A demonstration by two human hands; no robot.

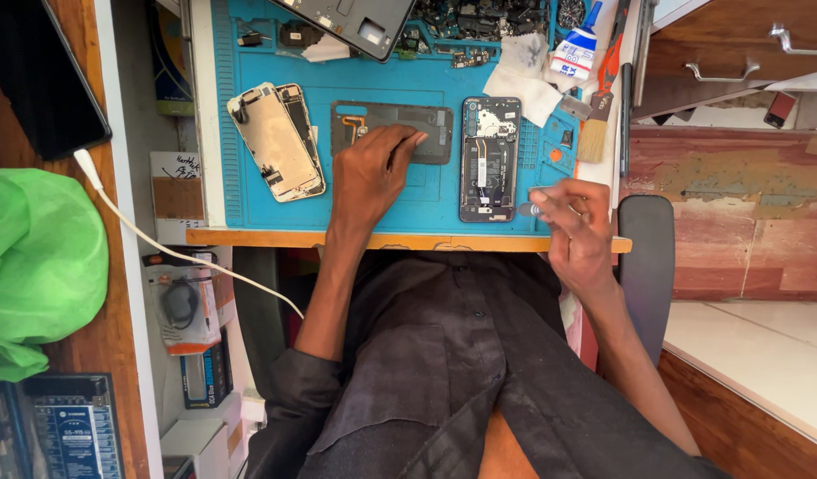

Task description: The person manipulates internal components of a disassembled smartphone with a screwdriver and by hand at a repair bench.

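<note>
Two hands (pixel 373 173) (pixel 575 226) over opened phones (pixel 489 160)

Your left hand (pixel 370 173) rests on the phone back cover (pixel 392 131) lying on the repair mat (pixel 426 200). Left of that hand lies an opened phone frame (pixel 275 140); to its right lies an opened phone body (pixel 489 160). Your right hand (pixel 575 226) sits just right of that body, with the brush (pixel 597 120) beyond it and the glue tube (pixel 577 49) farther back.
</note>
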